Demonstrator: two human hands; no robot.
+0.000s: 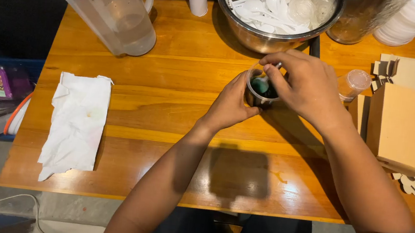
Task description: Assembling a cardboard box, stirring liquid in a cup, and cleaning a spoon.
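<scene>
Steel cup (pixel 257 97) sits mid-bench (pixel 165 127); left hand (pixel 232 103) wraps it, right hand (pixel 306 83) pinches a small tool inside. Advised: hold the cup firm and upright, work gently.

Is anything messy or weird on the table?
A little. The white cloth on the left is crumpled and faintly stained, and a small smear marks the table near its front edge. The cup in both hands stands upright, nothing spilling.

Left hand (pixel 230 103) grips small clear cup (pixel 260 88) of dark green contents on wooden table (pixel 165 127); right hand (pixel 308 86) over rim. Nearby: steel bowl (pixel 272 38) of plastic spoons (pixel 275 8), pitcher (pixel 111 9), paper towel (pixel 75 123), cardboard pieces (pixel 404 127).
</scene>
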